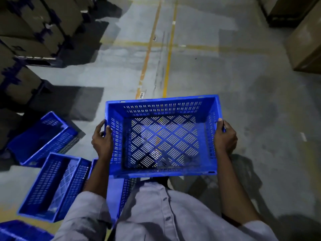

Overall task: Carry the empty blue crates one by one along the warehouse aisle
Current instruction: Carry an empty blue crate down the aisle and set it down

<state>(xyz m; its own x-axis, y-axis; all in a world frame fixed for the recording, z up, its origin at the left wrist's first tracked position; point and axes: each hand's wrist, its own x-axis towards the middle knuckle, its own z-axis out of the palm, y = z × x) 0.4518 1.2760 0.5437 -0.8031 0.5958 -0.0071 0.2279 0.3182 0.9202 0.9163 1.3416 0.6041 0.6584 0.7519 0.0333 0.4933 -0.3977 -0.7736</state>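
Carry step: my left hand [101,141] and right hand [225,138] grip 1 empty blue crate [161,108] by its sides; next, walk forward.

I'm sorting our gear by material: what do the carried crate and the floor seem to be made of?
Crate: likely moulded plastic, slightly glossy blue; thin slotted walls and base. Floor: probably concrete, matt grey, scuffed and stained, with worn yellow painted lines.
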